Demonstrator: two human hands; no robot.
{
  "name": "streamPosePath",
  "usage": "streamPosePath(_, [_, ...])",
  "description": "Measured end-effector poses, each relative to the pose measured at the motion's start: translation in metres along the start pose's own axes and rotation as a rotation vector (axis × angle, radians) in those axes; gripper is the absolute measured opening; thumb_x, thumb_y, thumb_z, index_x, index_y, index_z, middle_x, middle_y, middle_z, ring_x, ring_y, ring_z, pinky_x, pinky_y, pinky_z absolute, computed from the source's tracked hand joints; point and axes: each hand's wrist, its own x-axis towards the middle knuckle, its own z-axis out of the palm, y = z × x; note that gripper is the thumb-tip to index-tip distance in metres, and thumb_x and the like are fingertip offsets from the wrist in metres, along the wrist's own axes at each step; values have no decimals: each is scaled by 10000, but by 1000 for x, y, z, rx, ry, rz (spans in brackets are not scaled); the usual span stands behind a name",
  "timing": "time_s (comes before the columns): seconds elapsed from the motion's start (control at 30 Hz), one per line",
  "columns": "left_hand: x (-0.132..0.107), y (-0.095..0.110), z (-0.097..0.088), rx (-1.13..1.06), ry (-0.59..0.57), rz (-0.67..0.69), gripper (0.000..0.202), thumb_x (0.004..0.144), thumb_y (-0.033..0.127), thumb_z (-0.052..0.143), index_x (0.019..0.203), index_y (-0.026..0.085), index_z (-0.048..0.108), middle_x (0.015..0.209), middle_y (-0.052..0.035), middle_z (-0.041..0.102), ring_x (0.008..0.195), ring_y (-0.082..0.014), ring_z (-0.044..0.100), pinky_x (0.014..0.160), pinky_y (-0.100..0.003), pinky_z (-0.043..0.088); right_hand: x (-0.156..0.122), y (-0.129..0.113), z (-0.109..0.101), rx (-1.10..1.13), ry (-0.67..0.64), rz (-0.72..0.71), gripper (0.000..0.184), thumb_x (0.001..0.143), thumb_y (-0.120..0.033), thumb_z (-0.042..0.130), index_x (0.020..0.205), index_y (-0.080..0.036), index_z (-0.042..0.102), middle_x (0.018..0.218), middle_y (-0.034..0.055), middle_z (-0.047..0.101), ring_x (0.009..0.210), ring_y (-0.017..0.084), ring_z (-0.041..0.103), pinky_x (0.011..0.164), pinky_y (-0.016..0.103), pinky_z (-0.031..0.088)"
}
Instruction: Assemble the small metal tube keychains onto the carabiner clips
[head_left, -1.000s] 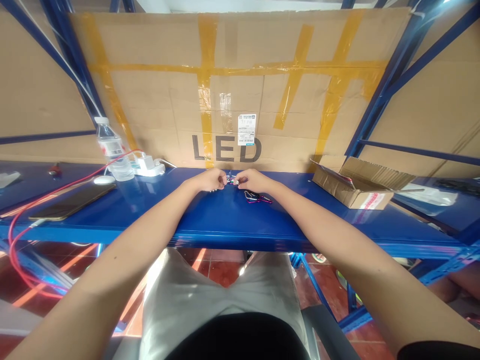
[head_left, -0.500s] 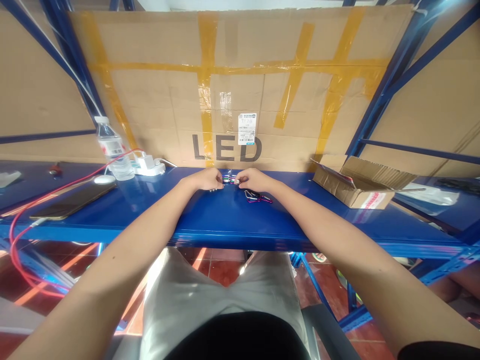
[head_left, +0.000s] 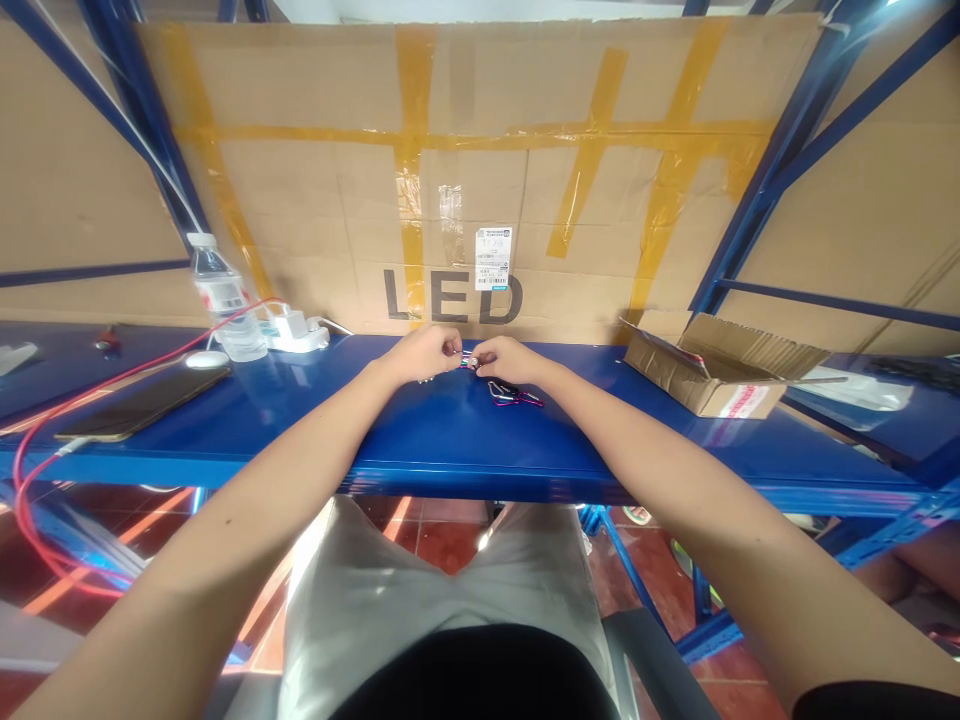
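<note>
My left hand [head_left: 427,354] and my right hand [head_left: 511,359] meet above the back of the blue table, fingers pinched. Between them shows a bundle of thin coloured strands [head_left: 466,362], too small to make out exactly. A small shiny piece sits at my right fingertips, which grip the bundle's right end. The left fingers are closed at its left end, and their tips are partly hidden. Just below my right hand lie several small metal clips like carabiners [head_left: 516,394], purple and silver. Tiny shiny bits peek out under my left hand.
An open cardboard box [head_left: 720,375] stands on the right. At the left are a water bottle [head_left: 225,300], a white power strip [head_left: 300,335], a phone [head_left: 142,405] and a red cable [head_left: 26,480]. A large cardboard sheet [head_left: 315,200] closes off the back.
My left hand has shifted slightly right and up, closer to the right one. The visible length of the strands is shorter. My right hand stays nearly in place.
</note>
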Motion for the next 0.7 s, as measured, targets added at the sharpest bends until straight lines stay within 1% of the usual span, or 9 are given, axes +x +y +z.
streamPosePath(0.07, [0, 8, 1, 13, 40, 74, 188, 837, 334, 645, 922, 182, 718, 886, -49, 746, 766, -178, 640, 676, -284, 464, 1, 3, 0, 75, 5, 5, 88, 731, -201, 713, 804, -153, 730, 799, 23, 723, 778, 185, 629, 811, 344, 478])
streamPosePath(0.13, [0, 15, 3, 47, 63, 121, 170, 859, 302, 623, 929, 188, 729, 899, -49, 751, 796, -181, 646, 697, -286, 461, 2, 6, 0, 161, 5, 10, 123, 703, -217, 734, 806, -151, 735, 796, 22, 727, 783, 190, 637, 829, 350, 484])
streamPosePath(0.23, [-1, 22, 6, 101, 59, 159, 188, 881, 251, 589, 967, 198, 747, 900, -52, 756, 805, -191, 648, 709, -294, 456, 4, 8, 1, 266, 6, 23, 173, 653, -232, 771, 805, -155, 741, 784, 15, 732, 783, 195, 644, 843, 358, 490])
streamPosePath(0.3, [-1, 23, 6, 119, 45, 172, 203, 889, 237, 578, 980, 198, 756, 898, -57, 756, 801, -198, 649, 711, -301, 457, 4, 8, 2, 302, 2, 18, 183, 644, -235, 780, 804, -155, 743, 761, 7, 723, 758, 185, 635, 828, 353, 489])
streamPosePath(0.47, [0, 18, 6, 72, 36, 163, 227, 883, 204, 575, 1008, 198, 765, 940, -59, 766, 839, -205, 664, 752, -306, 482, 2, 6, 1, 296, -22, 28, 181, 674, -261, 811, 805, -150, 755, 731, 3, 712, 707, 156, 611, 778, 331, 491])
streamPosePath(0.6, [4, 12, 10, -59, 60, 113, 236, 869, 222, 614, 1064, 176, 738, 956, -61, 755, 849, -186, 666, 781, -295, 509, 2, 5, 0, 354, -29, 66, 183, 690, -222, 841, 843, -156, 766, 843, 50, 775, 783, 166, 664, 790, 321, 522])
streamPosePath(0.7, [6, 8, 12, -141, 85, 52, 233, 855, 238, 647, 1057, 151, 723, 952, -65, 748, 837, -173, 657, 770, -284, 512, 2, 4, 2, 402, -20, 98, 178, 713, -179, 836, 875, -154, 767, 906, 72, 795, 839, 170, 695, 813, 313, 543])
